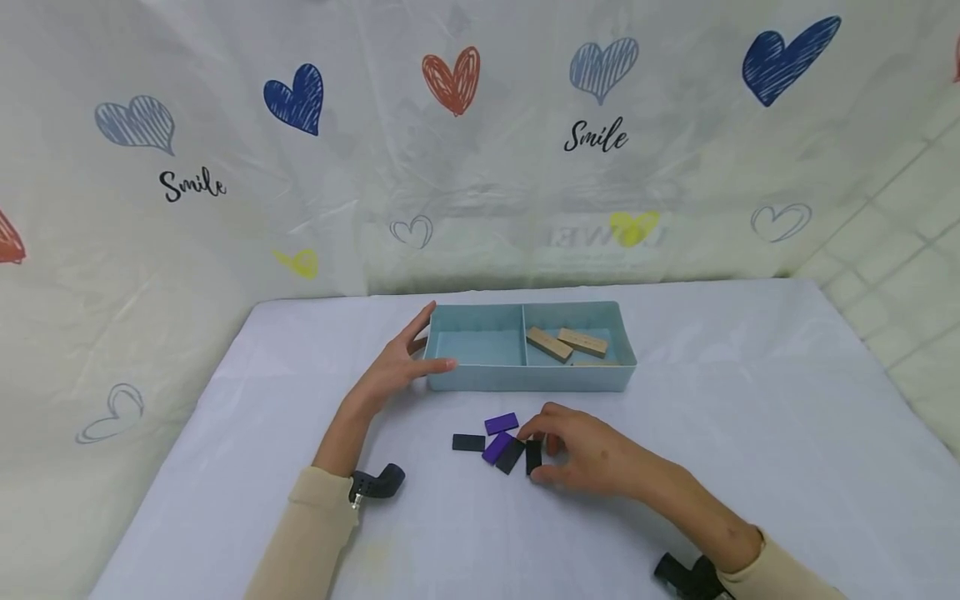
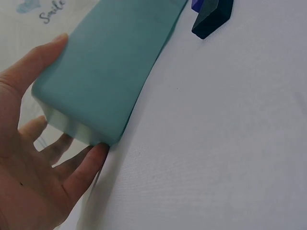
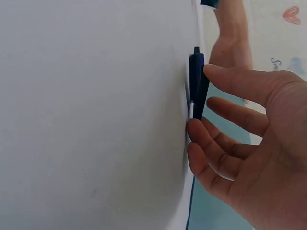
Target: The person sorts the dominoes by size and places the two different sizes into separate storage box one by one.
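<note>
In the head view, the right hand (image 1: pixel 588 454) pinches a black rectangular block (image 1: pixel 533 457) above or on the white-covered bench (image 1: pixel 750 417), thumb at the near end, fingertips toward the far end. Just left of it lies a second black block (image 1: pixel 511 456), with two flat purple blocks (image 1: pixel 501 423) farther left and a third black block (image 1: pixel 468 442) leftmost. The likeliest trouble is a knock: the fingertips curl so near the second black block that a small leftward sweep could shove it into the purple one it adjoins. A pinch on such narrow ends might also let the held block pivot and drop. The right forearm comes in from the near right; the left one reaches up from the near left to a light-blue two-compartment box (image 1: pixel 525 380), whose right compartment holds tan wooden blocks (image 1: pixel 550 343).

In the left wrist view, the left hand (image 1: pixel 393 371) is spread wide around the box's left end, thumb over the near rim, the other fingers against the end wall. Uneven pressure there could swivel the box on the cloth.

In the right wrist view, the thumb presses one end of the dark block and the other fingers bend in opposite; from so low an angle, whether it is clear of the bench is hard to say.
</note>
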A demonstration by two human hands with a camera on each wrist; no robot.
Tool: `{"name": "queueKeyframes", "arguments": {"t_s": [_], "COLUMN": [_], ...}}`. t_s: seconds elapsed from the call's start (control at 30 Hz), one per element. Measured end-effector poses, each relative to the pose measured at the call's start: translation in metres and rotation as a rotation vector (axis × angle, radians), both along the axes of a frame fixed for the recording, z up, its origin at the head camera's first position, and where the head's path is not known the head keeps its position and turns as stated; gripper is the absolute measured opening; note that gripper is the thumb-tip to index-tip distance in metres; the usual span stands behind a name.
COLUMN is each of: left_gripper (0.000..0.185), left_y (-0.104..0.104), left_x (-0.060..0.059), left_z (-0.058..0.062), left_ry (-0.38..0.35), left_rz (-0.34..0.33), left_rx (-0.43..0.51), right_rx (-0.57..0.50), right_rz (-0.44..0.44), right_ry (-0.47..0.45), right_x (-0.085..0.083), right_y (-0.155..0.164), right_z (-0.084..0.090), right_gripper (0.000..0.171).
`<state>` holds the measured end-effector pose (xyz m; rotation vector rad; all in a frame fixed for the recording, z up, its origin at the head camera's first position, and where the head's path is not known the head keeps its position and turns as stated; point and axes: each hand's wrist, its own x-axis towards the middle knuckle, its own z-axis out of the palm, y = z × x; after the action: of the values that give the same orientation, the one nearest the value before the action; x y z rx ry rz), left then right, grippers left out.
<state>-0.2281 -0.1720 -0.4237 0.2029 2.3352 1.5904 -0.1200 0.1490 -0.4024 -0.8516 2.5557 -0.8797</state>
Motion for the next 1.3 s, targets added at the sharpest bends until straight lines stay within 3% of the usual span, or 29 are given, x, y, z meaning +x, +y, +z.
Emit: {"name": "queueKeyframes", "arguments": {"t_s": [0.23,0.5,0.93,1.3], "left_gripper": [0.1,0.099,0.099,0.101], "left_y": [0.001,0.001,0.001,0.001], "left_x": [0.001,0.002,0.0,0.002], "left_z": [0.002,0.003,0.001,0.003], "left_ry": [0.004,0.005,0.009,0.013], "left_rz": [-0.001,-0.009,-0.002,-0.01], "left_rx": [-0.002,-0.005,-0.002,-0.003], "right_rx": [-0.013,-0.125,-0.272,-0.355], "right_rz": [-0.015,-0.046,-0.125,-0.155], "right_ry": [0.027,0.05,0.146,0.147], "right_x": [-0.002,-0.004,-0.009,-0.014], "right_y": [0.005,0.007,0.002,0.0], "right_z": [0.003,0.001,0.004,0.006], "right_gripper": [0.041,0.032,0.043,0.043]}}
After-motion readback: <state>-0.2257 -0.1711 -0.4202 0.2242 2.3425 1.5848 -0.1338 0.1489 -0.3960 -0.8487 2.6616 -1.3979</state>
